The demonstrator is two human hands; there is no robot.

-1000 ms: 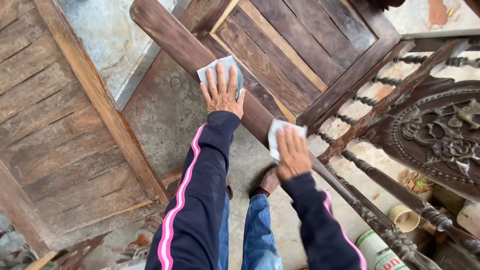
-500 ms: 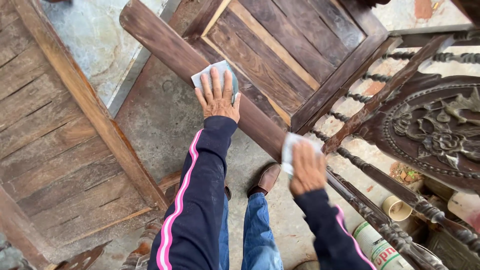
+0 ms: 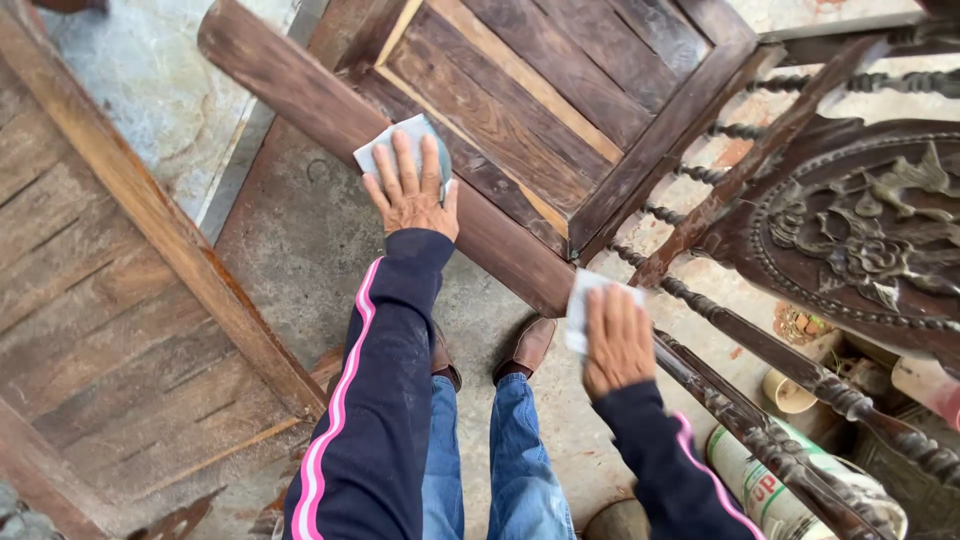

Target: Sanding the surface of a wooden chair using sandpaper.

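Two sanding sheets are pressed flat on a thick dark wooden rail that runs diagonally beside a slatted panel. Left hand: fingers spread, palm down on a pale sheet, mid-rail. Right hand: flat, fingers together on a second sheet at the rail's lower end, by a turned spindle. Nothing is gripped. Strokes are best kept along the grain, pressure even, sheets held flat so edges are not rounded; the carved panel should be avoided

Left hand flat on pale sanding sheet atop thick dark wooden beam; right hand pressing another pale sheet lower down.
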